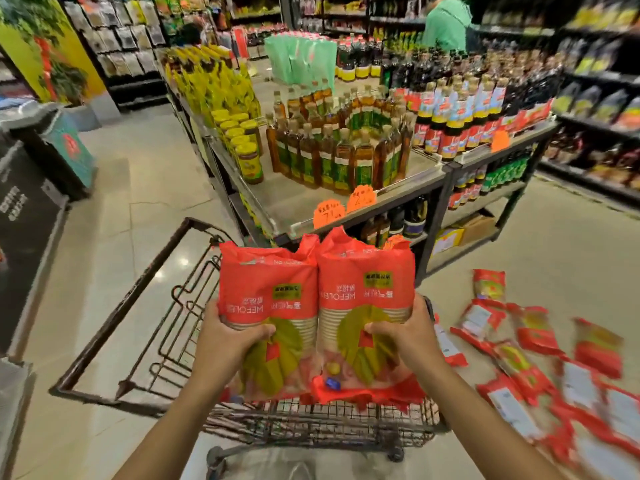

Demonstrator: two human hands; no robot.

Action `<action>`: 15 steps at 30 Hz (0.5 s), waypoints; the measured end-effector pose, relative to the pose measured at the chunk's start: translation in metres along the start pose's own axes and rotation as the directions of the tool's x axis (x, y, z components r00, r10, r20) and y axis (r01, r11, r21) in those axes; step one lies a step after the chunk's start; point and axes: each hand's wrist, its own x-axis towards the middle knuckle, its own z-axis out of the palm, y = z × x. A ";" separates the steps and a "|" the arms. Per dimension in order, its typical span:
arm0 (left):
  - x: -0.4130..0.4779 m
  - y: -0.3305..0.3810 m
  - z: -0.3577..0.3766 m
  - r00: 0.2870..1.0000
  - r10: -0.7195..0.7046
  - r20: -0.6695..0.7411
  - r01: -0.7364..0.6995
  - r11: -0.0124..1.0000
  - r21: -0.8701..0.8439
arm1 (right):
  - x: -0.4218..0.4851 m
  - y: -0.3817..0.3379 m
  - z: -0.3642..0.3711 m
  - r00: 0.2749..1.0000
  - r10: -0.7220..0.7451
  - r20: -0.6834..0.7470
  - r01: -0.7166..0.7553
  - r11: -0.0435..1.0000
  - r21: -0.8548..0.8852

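Observation:
Two red plastic packs of stacked paper cups stand side by side above a wire shopping cart (145, 327). My left hand (228, 337) grips the left pack (266, 306) around its lower half, thumb across the front. In the same way my right hand (403, 334) grips the right pack (367, 299). Their print reads upside down from here. The two packs touch each other along the middle.
A display table (311, 199) of oil and sauce bottles with orange price tags stands just beyond the cart. Several red packets (530, 368) lie scattered on the floor at right. Shelving lines both sides, and a person in green (446, 22) stands at the far aisle.

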 end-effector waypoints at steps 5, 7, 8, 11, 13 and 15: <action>0.096 -0.025 0.007 0.988 -0.095 0.121 0.095 0.995 0.010 | 0.047 0.023 0.025 0.985 0.093 -0.142 -0.094 0.996 0.000; 0.132 -0.040 0.012 0.975 -0.138 0.177 0.134 0.990 0.032 | 0.066 0.039 0.027 0.971 0.152 -0.185 -0.155 0.988 -0.002; 0.148 -0.049 0.014 0.969 -0.158 0.189 0.152 0.987 0.047 | 0.075 0.048 0.026 0.965 0.179 -0.194 -0.181 0.983 0.004; 0.185 -0.084 0.023 0.949 -0.248 0.196 0.234 0.968 0.091 | 0.096 0.079 0.016 0.932 0.272 -0.240 -0.279 0.960 0.006; 0.206 -0.107 0.027 0.927 -0.325 0.187 0.304 0.943 0.133 | 0.109 0.102 0.007 0.908 0.332 -0.254 -0.343 0.939 -0.001; 0.230 -0.137 0.032 0.909 -0.372 0.189 0.339 0.923 0.185 | 0.125 0.128 0.001 0.877 0.390 -0.282 -0.415 0.909 -0.032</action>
